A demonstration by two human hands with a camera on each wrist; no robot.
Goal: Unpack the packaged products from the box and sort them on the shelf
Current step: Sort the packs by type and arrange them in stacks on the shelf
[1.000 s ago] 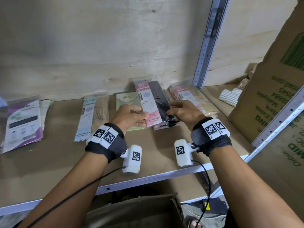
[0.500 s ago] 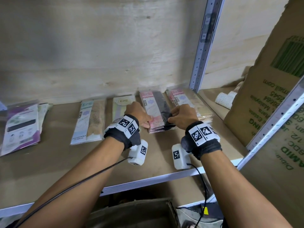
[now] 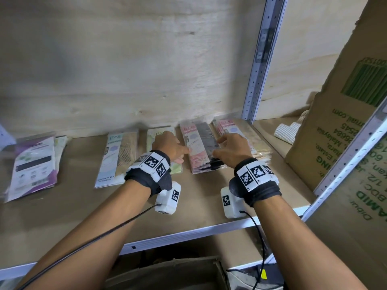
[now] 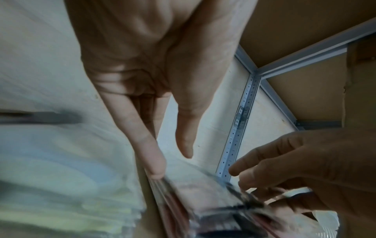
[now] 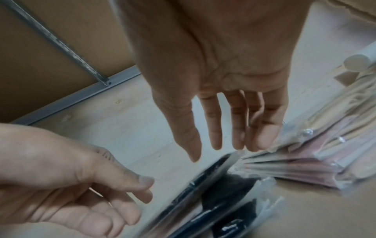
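Lying flat on the shelf board (image 3: 69, 208), the pink-and-black stack of packets (image 3: 200, 150) sits between our two hands, just left of the grey slotted upright (image 3: 258, 65). Half a second ago both hands were clamped on its near end; now our left hand (image 3: 170, 145) has its fingers straightened, one fingertip (image 4: 155, 169) touching the stack's left edge, while our right hand (image 3: 231, 150) has let go, fingers loosely spread above the right edge. A second ago the top packet was still tilted up in our grip; it now rests level with the rest.

The top packet shows "ENE" on a pink card, with dark fabric under clear film beside it. Left of the stack lie a pale green packet (image 3: 156, 136), also marked "ENE", and a blue one (image 3: 117, 158) with "ENE" and beige mesh. Right of it sits another pink stack (image 3: 247, 132). Far right, a cardboard box (image 3: 343, 130) carries green print including "Malaysia".
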